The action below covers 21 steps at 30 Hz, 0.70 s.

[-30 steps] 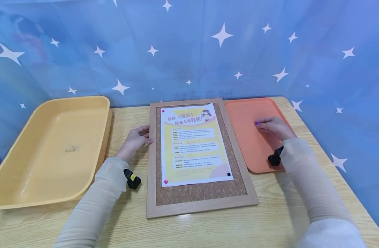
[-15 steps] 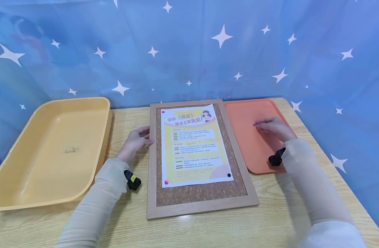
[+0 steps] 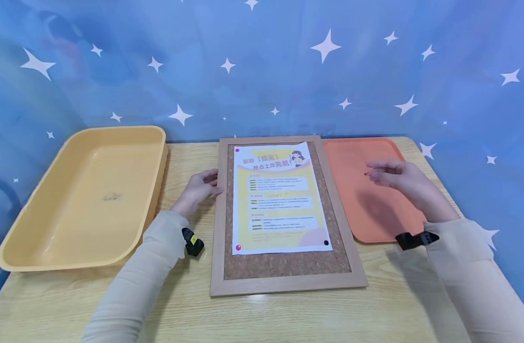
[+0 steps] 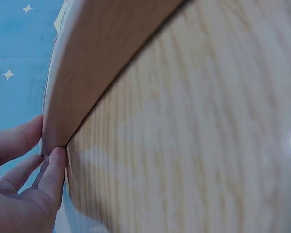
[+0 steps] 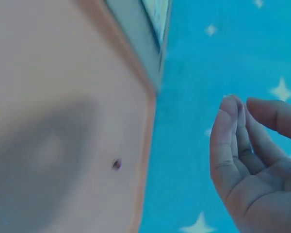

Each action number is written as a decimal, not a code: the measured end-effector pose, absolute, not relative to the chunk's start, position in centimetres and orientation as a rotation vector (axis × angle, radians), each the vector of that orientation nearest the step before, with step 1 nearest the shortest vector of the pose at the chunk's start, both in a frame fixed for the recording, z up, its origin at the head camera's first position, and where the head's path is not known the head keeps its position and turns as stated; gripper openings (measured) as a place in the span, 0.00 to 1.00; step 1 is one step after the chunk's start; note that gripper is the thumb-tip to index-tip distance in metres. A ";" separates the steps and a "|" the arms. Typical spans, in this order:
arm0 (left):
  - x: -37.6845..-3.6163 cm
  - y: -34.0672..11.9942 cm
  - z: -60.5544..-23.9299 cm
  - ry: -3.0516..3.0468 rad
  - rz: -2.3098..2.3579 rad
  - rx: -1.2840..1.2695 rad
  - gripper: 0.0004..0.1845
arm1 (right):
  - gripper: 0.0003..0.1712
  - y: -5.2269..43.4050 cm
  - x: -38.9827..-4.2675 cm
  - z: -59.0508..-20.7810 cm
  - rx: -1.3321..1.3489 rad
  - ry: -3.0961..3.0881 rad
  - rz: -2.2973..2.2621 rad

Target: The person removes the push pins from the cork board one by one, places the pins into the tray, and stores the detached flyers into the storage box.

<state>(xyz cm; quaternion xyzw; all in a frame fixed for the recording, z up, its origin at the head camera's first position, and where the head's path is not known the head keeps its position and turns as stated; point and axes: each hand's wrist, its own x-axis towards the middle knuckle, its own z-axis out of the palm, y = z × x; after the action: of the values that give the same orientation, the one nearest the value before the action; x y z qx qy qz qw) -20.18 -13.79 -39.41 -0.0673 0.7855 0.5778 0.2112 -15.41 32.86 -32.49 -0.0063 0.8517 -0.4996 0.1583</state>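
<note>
A framed cork board lies on the table with a yellow printed poster on it. Pushpins mark three of the poster's corners: two pink, and a black one at lower right. My left hand rests its thumb and fingertips against the board's left edge; in the left wrist view they touch the frame's side. Over the orange tray hovers my right hand, thumb and fingers bent close together with nothing visible between them. A small dark pushpin shows blurred against the tray in the right wrist view.
On the left stands a large, deep yellow plastic bin. A blue cloth backdrop with white stars hangs behind the wooden table. The tray sits close along the board's right side.
The purple pushpin that was at my right fingertips now shows apart from them. My right hand has turned and shifted right. The whole head view has swung slightly; my left hand stays at the frame.
</note>
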 end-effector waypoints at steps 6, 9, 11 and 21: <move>-20.2 -13.7 -39.6 2.185 1.599 -0.180 0.35 | 0.15 30.2 -12.8 -31.6 -0.074 2.469 -1.398; -20.2 -13.7 -39.6 2.193 1.591 -0.177 0.35 | 0.21 28.7 -11.5 -31.8 -0.102 2.479 -1.332; -20.2 -13.7 -39.5 2.193 1.591 -0.175 0.35 | 0.25 27.7 -10.9 -32.5 -0.148 2.494 -1.272; -20.1 -13.6 -39.4 2.203 1.573 -0.200 0.35 | 0.15 24.6 -9.1 -36.0 -0.353 2.466 -1.079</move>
<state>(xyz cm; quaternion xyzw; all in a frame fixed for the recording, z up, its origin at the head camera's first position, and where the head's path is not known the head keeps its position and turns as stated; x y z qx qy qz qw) -20.14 -13.59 -39.39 -0.0719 0.7931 0.5665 0.2120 -9.09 24.59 -36.01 -0.1269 0.8877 -0.3885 0.2119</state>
